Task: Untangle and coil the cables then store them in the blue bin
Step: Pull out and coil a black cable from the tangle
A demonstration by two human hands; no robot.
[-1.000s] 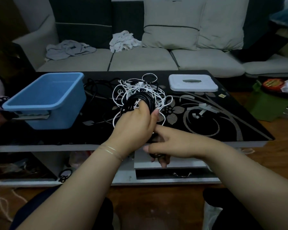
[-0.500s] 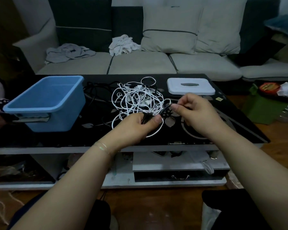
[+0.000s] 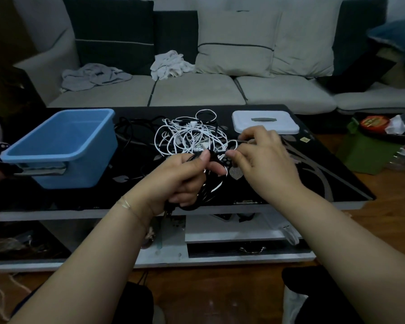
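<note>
My left hand (image 3: pixel 180 178) grips a coiled bundle of black cable (image 3: pixel 205 192) over the front of the black table (image 3: pixel 325 183). My right hand (image 3: pixel 264 157) pinches the free end of that black cable just to the right, thumb and fingers curled on it. Behind both hands lies a tangle of white cables (image 3: pixel 189 136), with more black cables (image 3: pixel 136 127) to its left. The blue bin (image 3: pixel 61 146) stands at the table's left, and nothing shows inside it.
A white lid (image 3: pixel 264 120) lies at the table's back right. Beyond the table a sofa (image 3: pixel 197 90) carries cushions and crumpled clothes. A green box (image 3: pixel 365 150) with clutter sits on the floor at right. Drawers and shelves show under the table.
My right hand came up from below the table edge to the cable's end beside my left hand. The black coil has dropped lower in my left hand's grip.
</note>
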